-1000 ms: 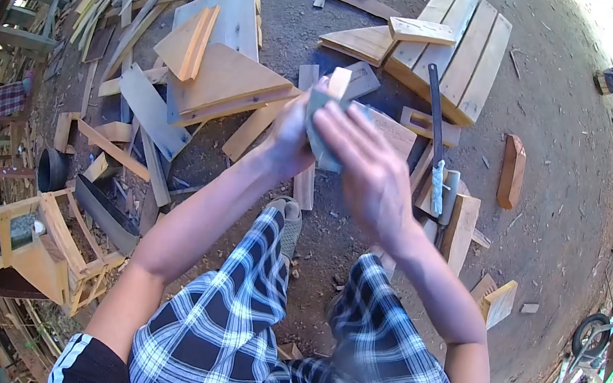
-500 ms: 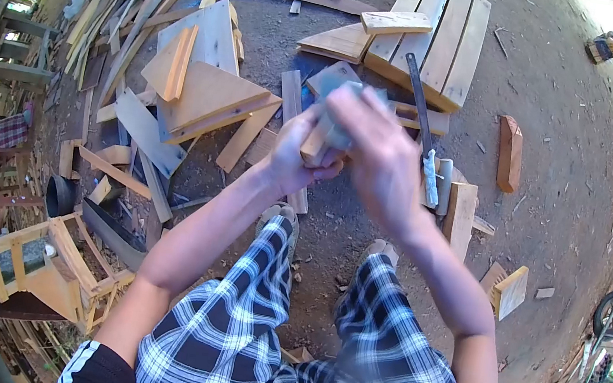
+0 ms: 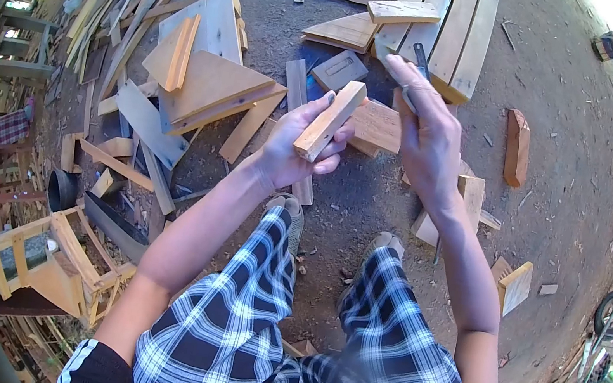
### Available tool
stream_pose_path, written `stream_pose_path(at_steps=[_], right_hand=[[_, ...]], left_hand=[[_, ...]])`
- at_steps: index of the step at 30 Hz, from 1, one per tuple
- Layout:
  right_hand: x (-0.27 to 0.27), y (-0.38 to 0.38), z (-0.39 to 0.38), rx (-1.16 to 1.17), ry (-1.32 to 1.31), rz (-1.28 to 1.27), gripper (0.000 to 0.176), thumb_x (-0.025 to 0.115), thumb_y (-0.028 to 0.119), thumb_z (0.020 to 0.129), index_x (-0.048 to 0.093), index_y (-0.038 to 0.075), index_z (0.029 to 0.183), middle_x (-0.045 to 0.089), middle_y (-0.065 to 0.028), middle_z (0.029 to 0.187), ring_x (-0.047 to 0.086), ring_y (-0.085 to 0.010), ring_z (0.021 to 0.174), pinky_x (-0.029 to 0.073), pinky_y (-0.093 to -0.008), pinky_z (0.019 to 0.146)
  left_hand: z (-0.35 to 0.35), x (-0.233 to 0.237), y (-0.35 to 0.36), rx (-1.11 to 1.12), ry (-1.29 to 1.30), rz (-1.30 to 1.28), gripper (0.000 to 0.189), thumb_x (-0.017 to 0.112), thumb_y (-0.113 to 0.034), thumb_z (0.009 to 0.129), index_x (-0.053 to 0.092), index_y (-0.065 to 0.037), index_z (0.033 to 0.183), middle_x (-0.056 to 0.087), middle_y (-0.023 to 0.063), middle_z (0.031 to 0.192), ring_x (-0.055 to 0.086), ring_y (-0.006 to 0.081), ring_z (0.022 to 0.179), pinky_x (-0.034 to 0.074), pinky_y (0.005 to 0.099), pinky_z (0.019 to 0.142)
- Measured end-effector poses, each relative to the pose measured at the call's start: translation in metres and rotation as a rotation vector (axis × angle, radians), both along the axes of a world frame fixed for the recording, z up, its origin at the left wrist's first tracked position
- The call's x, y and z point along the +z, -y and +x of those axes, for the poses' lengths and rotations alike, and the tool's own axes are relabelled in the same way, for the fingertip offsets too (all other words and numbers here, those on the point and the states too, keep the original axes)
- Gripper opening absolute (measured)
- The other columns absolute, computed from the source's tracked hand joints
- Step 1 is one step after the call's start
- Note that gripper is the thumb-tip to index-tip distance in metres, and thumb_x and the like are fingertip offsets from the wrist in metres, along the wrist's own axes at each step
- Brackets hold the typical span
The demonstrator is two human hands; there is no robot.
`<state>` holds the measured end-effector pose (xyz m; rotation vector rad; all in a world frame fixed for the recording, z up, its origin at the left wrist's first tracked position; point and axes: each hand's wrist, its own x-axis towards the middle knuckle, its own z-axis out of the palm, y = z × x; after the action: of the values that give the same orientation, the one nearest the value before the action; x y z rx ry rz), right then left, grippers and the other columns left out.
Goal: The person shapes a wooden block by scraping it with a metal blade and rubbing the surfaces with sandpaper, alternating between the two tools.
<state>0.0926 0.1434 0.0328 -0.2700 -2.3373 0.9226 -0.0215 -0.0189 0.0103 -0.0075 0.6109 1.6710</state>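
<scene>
My left hand [image 3: 306, 140] grips a short squared wooden block [image 3: 329, 122], which slants up toward the right. To its right, my right hand [image 3: 433, 127] is raised apart from the block, thumb side toward it. Its fingers are pressed together around a thin grey-green piece, only partly visible at the fingertips and too hidden to name. A dark flat tool end [image 3: 420, 57] shows just behind those fingers. Below and between the hands lies a reddish board [image 3: 378, 126], and a grey rectangular block [image 3: 339, 71] rests on the ground beyond the held block.
Slatted boards [image 3: 454, 36] lie at the top, with stacked panels [image 3: 219, 89] and long strips [image 3: 141, 4] to the left. A wooden frame [image 3: 71, 252] stands at lower left. A reddish block [image 3: 516, 148] lies at right, a cut block [image 3: 515, 287] below it.
My right hand, blurred over the block before, has moved right and away from it. The block in my left hand now shows in full, turned up to the right.
</scene>
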Motion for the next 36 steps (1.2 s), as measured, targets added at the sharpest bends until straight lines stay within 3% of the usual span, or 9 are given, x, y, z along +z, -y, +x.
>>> stream_pose_path(at_steps=[8,10,11,14,15,18,21,29,36], right_hand=[[0.008,0.068,0.004,0.245,-0.037,0.312,0.04,0.061,0.005,0.082,0.061,0.005,0.122,0.062,-0.0184,0.124,0.059,-0.0341,0.118,0.051,-0.0436,0.099],[-0.004,0.051,-0.002,0.238,-0.077,0.227,0.034,0.056,0.004,0.086,0.062,0.004,0.119,0.062,-0.0185,0.124,0.059,-0.0343,0.118,0.05,-0.0446,0.1],[-0.011,0.034,-0.009,0.147,-0.026,0.145,0.034,0.057,0.004,0.085,0.062,0.004,0.119,0.062,-0.0187,0.124,0.059,-0.0345,0.118,0.05,-0.0445,0.1],[-0.005,0.031,-0.004,0.04,0.062,0.017,0.034,0.058,0.003,0.086,0.062,0.003,0.119,0.061,-0.0195,0.125,0.059,-0.0337,0.118,0.051,-0.0425,0.098],[-0.002,0.051,0.004,0.1,0.019,0.138,0.034,0.057,0.003,0.087,0.061,0.002,0.12,0.061,-0.0199,0.125,0.059,-0.0331,0.118,0.052,-0.0417,0.098],[-0.003,0.048,0.009,0.228,-0.009,0.3,0.035,0.056,0.005,0.09,0.059,0.001,0.125,0.061,-0.0207,0.124,0.06,-0.0312,0.116,0.053,-0.0404,0.096],[-0.005,0.019,0.0,-0.033,0.053,-0.155,0.03,0.059,0.005,0.093,0.06,-0.001,0.122,0.067,-0.0233,0.111,0.068,-0.0258,0.101,0.053,-0.0342,0.087],[0.012,0.01,-0.006,0.051,0.079,-0.287,0.034,0.06,0.013,0.093,0.061,0.005,0.126,0.067,-0.0173,0.116,0.066,-0.0287,0.107,0.052,-0.0383,0.092],[0.009,0.061,0.004,0.227,-0.069,0.09,0.034,0.059,0.001,0.083,0.066,0.007,0.117,0.065,-0.016,0.12,0.06,-0.0328,0.117,0.049,-0.0423,0.1]], left_hand=[[-0.021,-0.022,-0.001,0.018,-0.157,-0.168,0.044,0.045,-0.034,0.102,0.046,-0.003,0.133,0.056,0.0126,0.126,0.06,0.0195,0.112,0.056,0.0392,0.088],[-0.011,-0.044,0.011,0.117,-0.37,0.151,0.042,0.044,-0.032,0.101,0.048,-0.002,0.131,0.057,0.0124,0.125,0.06,0.0188,0.112,0.057,0.037,0.085],[-0.03,-0.043,0.009,-0.2,-0.075,0.488,0.041,0.04,-0.032,0.103,0.05,-0.003,0.129,0.058,0.0126,0.123,0.06,0.0168,0.11,0.057,0.0343,0.085],[-0.033,-0.053,0.0,-0.193,-0.033,0.595,0.044,0.036,-0.033,0.103,0.048,-0.002,0.133,0.059,0.0123,0.123,0.061,0.0162,0.106,0.056,0.0332,0.084],[-0.017,-0.016,-0.002,0.046,-0.345,-0.099,0.049,0.036,-0.036,0.103,0.044,-0.001,0.137,0.058,0.0118,0.123,0.062,0.0149,0.102,0.057,0.0335,0.08],[-0.012,0.008,-0.005,0.126,-0.381,-0.208,0.049,0.037,-0.038,0.103,0.047,-0.002,0.135,0.062,0.0094,0.113,0.063,0.0117,0.089,0.057,0.0312,0.07],[-0.008,0.006,-0.004,0.035,-0.302,-0.17,0.037,0.036,-0.037,0.104,0.054,-0.007,0.115,0.054,-0.0011,0.073,0.049,0.006,0.051,0.043,0.0226,0.041],[-0.006,0.011,-0.008,0.06,-0.286,-0.236,0.034,0.035,-0.035,0.105,0.053,-0.009,0.116,0.049,-0.0023,0.07,0.043,0.0058,0.049,0.041,0.0227,0.044],[-0.003,-0.009,0.0,0.17,-0.356,-0.19,0.041,0.045,-0.039,0.099,0.051,-0.009,0.126,0.062,0.0069,0.107,0.065,0.0154,0.093,0.059,0.0369,0.077]])
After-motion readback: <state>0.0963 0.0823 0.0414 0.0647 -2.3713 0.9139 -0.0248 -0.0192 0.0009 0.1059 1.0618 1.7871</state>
